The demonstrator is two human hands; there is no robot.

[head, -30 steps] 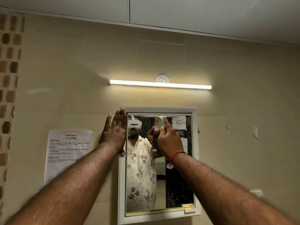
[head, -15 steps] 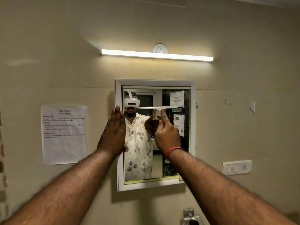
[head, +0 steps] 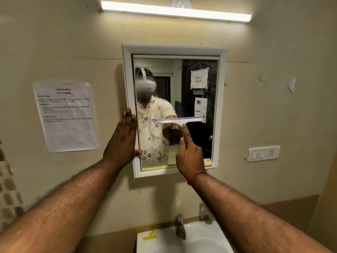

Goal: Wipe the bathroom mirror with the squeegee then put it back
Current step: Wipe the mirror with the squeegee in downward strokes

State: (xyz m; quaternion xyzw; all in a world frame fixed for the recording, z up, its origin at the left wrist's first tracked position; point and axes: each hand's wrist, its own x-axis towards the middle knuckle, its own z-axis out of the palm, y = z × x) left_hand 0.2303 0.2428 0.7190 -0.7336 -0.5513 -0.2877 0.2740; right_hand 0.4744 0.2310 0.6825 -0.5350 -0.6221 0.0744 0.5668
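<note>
A white-framed mirror [head: 221, 99] hangs on the beige wall. My right hand [head: 189, 154] grips the handle of a white squeegee [head: 179, 120] with a blue rubber edge. Its blade lies level against the glass, a little below the mirror's middle. My left hand [head: 123, 139] lies flat, fingers together, on the left side of the frame. The upper right of the glass shows specks. My right hand hides most of the squeegee's handle.
A white sink [head: 197, 240] with a metal tap [head: 180, 226] sits below the mirror. A printed sheet [head: 64, 115] is taped to the wall at left. A switch plate [head: 263, 153] is at right, and a tube light [head: 175, 12] glows above.
The squeegee has travelled down the glass from near the top edge to below the middle. My left hand slid down the frame's left side. The view tilted downward, bringing the sink in.
</note>
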